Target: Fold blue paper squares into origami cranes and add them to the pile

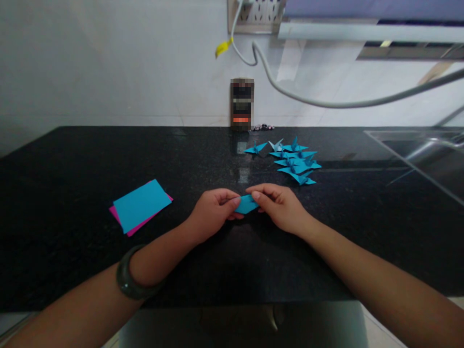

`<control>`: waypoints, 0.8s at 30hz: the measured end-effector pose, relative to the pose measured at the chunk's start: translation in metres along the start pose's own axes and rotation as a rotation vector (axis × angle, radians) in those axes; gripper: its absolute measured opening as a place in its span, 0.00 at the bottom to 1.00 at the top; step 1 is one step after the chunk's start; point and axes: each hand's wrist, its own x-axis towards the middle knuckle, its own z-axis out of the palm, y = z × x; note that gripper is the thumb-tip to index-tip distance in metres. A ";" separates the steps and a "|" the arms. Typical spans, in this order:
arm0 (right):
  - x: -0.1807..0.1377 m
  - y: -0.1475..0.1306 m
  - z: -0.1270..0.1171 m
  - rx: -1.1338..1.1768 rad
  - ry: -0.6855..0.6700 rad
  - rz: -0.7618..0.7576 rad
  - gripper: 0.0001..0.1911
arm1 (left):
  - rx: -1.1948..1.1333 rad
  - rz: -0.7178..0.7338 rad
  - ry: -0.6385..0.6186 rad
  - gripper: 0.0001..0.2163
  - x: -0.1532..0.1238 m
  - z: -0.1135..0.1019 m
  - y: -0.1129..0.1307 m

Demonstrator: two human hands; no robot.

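Between my two hands is a small piece of folded blue paper (pixel 247 205), held just above the dark countertop. My left hand (pixel 217 209) pinches its left end between thumb and fingers, and a green bangle sits on that forearm. The right end is gripped by my right hand (pixel 278 205), thumb on top. Fingers cover both ends of the paper. Beyond the right hand, several blue origami cranes (pixel 295 164) lie in a cluster. To the left rests a small stack of paper sheets (pixel 142 205), blue on top with pink edges showing below.
A phone-like upright object (pixel 241 104), blurred out, leans on the wall with a string of beads (pixel 264 127) beside it. A grey cable (pixel 326 103) hangs from a wall socket (pixel 259 14). At the right is a sink edge (pixel 409 162). The black countertop (pixel 72 183) ends in front of me.
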 end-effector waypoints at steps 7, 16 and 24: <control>-0.003 0.002 -0.009 -0.399 0.025 -0.478 0.13 | -0.233 -0.138 0.047 0.06 0.001 0.001 0.003; -0.001 0.000 -0.010 -0.660 -0.082 -0.605 0.08 | -0.274 -0.175 -0.014 0.04 0.000 0.003 0.002; 0.001 -0.001 -0.005 -0.637 -0.068 -0.643 0.09 | -0.303 -0.165 -0.001 0.04 0.001 0.003 0.000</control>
